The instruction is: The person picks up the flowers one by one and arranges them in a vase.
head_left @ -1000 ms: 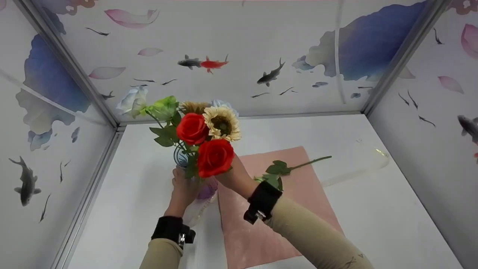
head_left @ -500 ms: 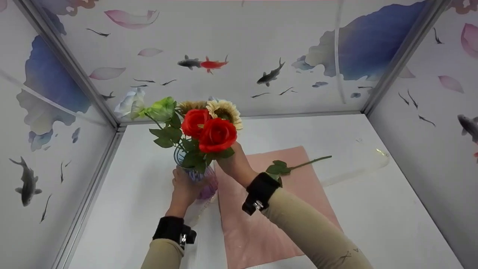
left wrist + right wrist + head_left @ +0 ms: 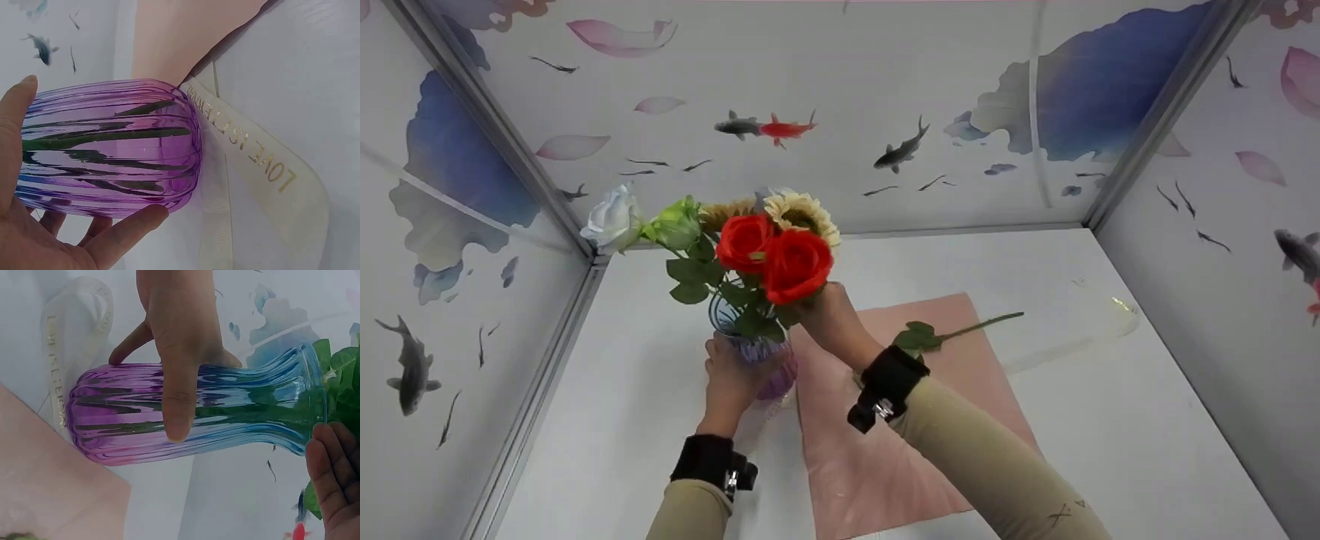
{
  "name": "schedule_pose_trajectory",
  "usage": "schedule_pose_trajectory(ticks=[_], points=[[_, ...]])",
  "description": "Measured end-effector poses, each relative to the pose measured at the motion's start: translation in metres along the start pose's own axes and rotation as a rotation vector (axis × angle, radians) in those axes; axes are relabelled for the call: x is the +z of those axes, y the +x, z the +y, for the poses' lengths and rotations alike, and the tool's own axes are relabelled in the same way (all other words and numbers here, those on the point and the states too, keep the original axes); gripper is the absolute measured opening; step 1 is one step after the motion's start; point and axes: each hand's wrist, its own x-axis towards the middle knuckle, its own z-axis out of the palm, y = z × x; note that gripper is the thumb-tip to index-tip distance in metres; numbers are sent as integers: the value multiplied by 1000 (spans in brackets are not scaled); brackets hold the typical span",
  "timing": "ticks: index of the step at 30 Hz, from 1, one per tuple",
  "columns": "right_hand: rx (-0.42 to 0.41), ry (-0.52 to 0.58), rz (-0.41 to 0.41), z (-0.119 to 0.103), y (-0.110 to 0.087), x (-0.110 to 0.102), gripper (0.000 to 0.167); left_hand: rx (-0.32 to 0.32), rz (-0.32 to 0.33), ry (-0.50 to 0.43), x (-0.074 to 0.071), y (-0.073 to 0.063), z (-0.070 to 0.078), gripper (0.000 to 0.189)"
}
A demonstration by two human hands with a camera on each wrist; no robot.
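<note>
A ribbed glass vase (image 3: pixel 129 146), purple at its base and blue towards the flared rim, stands on the left of the white table. My left hand (image 3: pixel 733 379) grips its body, thumb and fingers spread round the glass. Dark green stems (image 3: pixel 112 135) show through the wall. From the mouth rise two red roses, the front one (image 3: pixel 799 266) largest, a cream sunflower (image 3: pixel 806 214), a white rose (image 3: pixel 613 217) and a green bloom (image 3: pixel 675 223). My right hand (image 3: pixel 337 484) is right at the rim among leaves, below the front rose; its thumb is hidden, and I cannot tell whether it pinches a stem.
Pink wrapping paper (image 3: pixel 915 435) lies right of the vase, with a loose leafy stem (image 3: pixel 982 325) across it, partly behind the right wrist. A cream ribbon with gold lettering (image 3: pixel 264 163) curls by the vase base. Patterned walls (image 3: pixel 840 180) enclose the table.
The front red rose has moved up and away over the vase along with my right hand, then barely shifts. The white and green blooms lean slightly left. My left hand keeps its grip.
</note>
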Motion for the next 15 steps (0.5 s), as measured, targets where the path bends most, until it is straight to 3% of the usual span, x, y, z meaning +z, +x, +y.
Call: schedule_pose_trajectory(ticks=[1,3,8,15], points=[[0,2,-13,2,-1,-2,16,-3,-4,1,0,0,1,116],[-33,-96,-41,7,-4,-8,13,-9,-9,2,-1,-1,2,112],[-95,-93,-77,26,-14,-26,16,-6,3,-4,-2,-4,6,102],[18,-166,-54,63,-36,-67,15,-45,8,-17,-3,-3,10,109]])
